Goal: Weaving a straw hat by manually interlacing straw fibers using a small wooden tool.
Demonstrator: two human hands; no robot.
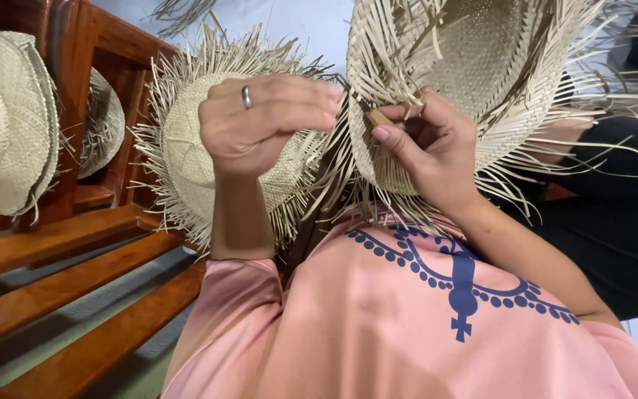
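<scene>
Unfinished straw hat, loose fibres fringing its brim, held up close in front, upper middle to right of view. Right hand closed around a small wooden-handled tool, thumb and fingers pinched on the handle, tip pushed into the brim weave. Left hand, ring on one finger, curled nearly shut, fingertips meeting at the brim edge just beside the tool, gripping straw strands. Behind that hand, a second fringed hat. Farther left, a finished hat leaning on a wooden bench. Below, pink shirt.
</scene>
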